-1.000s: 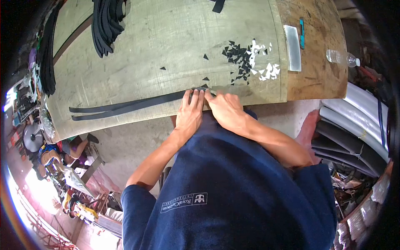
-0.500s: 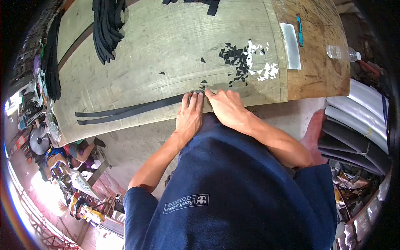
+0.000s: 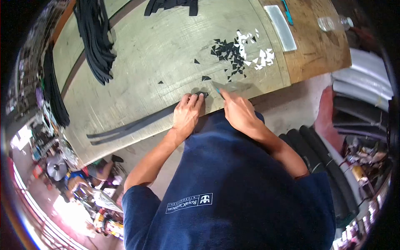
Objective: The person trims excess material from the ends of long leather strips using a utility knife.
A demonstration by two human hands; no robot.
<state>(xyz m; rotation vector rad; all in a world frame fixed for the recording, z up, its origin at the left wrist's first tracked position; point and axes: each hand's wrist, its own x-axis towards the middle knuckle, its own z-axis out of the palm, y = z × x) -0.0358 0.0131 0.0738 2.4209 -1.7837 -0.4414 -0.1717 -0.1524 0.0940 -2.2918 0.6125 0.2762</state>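
My left hand (image 3: 187, 112) presses two long black strips (image 3: 141, 122) flat against the table near its front edge, fingers together close to their right ends. The strips run off to the left, lying nearly side by side. Just right of the strip ends, my right hand (image 3: 239, 110) is closed around a utility knife (image 3: 217, 90); only a bit of teal and the thin blade tip show past the index finger. A small black triangular offcut (image 3: 206, 78) lies just beyond the blade. Farther back are a pile of black triangular offcuts (image 3: 227, 52) and several white offcuts (image 3: 263, 59).
Bundles of black strips (image 3: 95, 41) lie at the back left. A pale flat bar (image 3: 280, 27), a teal tool (image 3: 288, 12) and a clear plastic bottle (image 3: 333, 23) are on the right. Rolls of material (image 3: 327, 156) stand beside the table. A person (image 3: 83, 181) is at lower left.
My right hand has drawn back to the right from the strip ends, and the knife blade now shows. My left hand stays on the strips. The whole view has turned slightly.
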